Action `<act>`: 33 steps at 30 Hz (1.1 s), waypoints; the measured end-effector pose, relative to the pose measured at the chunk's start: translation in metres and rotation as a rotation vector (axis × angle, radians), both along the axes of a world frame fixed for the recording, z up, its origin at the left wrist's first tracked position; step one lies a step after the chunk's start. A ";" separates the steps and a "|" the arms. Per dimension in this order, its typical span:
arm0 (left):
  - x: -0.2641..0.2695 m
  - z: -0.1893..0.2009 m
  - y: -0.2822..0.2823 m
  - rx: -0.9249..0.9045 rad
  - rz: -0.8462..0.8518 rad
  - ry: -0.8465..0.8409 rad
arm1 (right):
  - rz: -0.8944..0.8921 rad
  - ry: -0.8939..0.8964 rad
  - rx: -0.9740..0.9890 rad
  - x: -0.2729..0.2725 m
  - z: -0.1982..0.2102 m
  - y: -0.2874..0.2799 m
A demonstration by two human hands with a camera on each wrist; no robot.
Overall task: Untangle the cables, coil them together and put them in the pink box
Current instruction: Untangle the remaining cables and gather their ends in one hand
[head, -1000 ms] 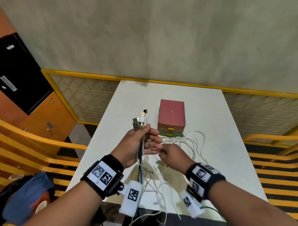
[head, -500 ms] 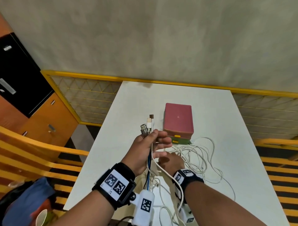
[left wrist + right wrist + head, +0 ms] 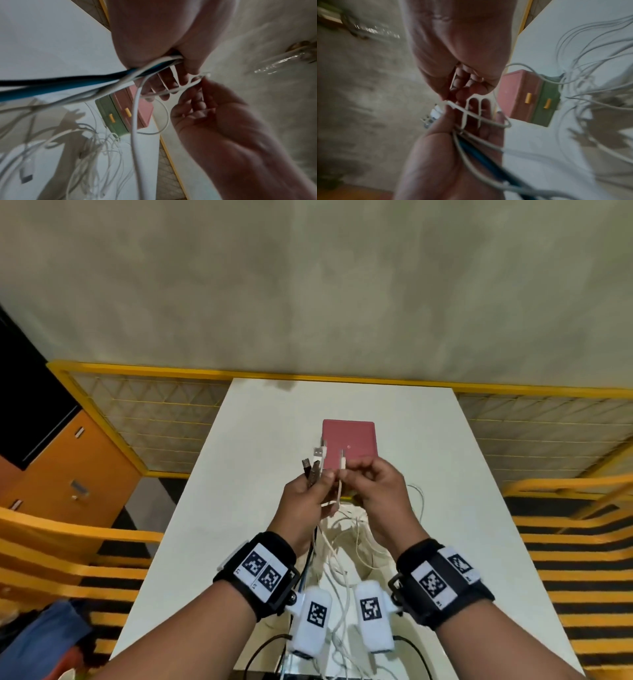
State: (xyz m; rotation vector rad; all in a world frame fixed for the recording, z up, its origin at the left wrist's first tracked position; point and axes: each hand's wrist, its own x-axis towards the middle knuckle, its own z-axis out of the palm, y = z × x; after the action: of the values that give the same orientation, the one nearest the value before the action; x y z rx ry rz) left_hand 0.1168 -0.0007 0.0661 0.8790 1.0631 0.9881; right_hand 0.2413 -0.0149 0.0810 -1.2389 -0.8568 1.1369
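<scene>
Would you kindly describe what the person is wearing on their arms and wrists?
Forearms are bare, no sleeves. Each wrist carries a black strap: the left wrist band and right wrist band bear white panels with black square-patterned tags. A white tagged camera pod hangs beneath each.

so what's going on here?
A person is sorting tangled cables above a white table. The left hand grips a bundle of cable ends, plugs sticking up. The right hand pinches one white cable upright beside them. The rest of the cables hang loose onto the table. The pink box sits behind the hands, lid closed.
</scene>
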 end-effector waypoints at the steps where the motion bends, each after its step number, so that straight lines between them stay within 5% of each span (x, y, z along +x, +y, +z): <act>1: 0.005 0.005 -0.002 0.017 -0.027 -0.024 | -0.010 0.022 0.018 0.002 0.010 -0.002; 10: 0.011 0.031 -0.022 0.122 -0.213 -0.024 | 0.024 -0.268 0.070 0.007 0.050 -0.031; 15: -0.004 0.048 -0.025 0.134 -0.082 -0.138 | -0.006 0.040 0.005 0.014 0.040 -0.057; 21: -0.014 0.058 -0.039 -0.001 -0.008 -0.271 | 0.294 0.263 -0.539 -0.004 -0.014 -0.060; 24: -0.013 0.051 -0.054 -0.042 -0.054 -0.219 | 0.368 0.489 -0.570 -0.023 -0.007 -0.053; 33: -0.041 -0.010 -0.092 -0.203 -0.187 0.012 | 0.154 0.548 -0.531 0.004 0.011 -0.008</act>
State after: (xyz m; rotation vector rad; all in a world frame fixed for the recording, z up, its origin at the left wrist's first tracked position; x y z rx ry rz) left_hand 0.0753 -0.0923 0.0559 0.8018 1.0501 0.7066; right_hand 0.2451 -0.0230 0.0920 -1.1921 -0.2373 1.7971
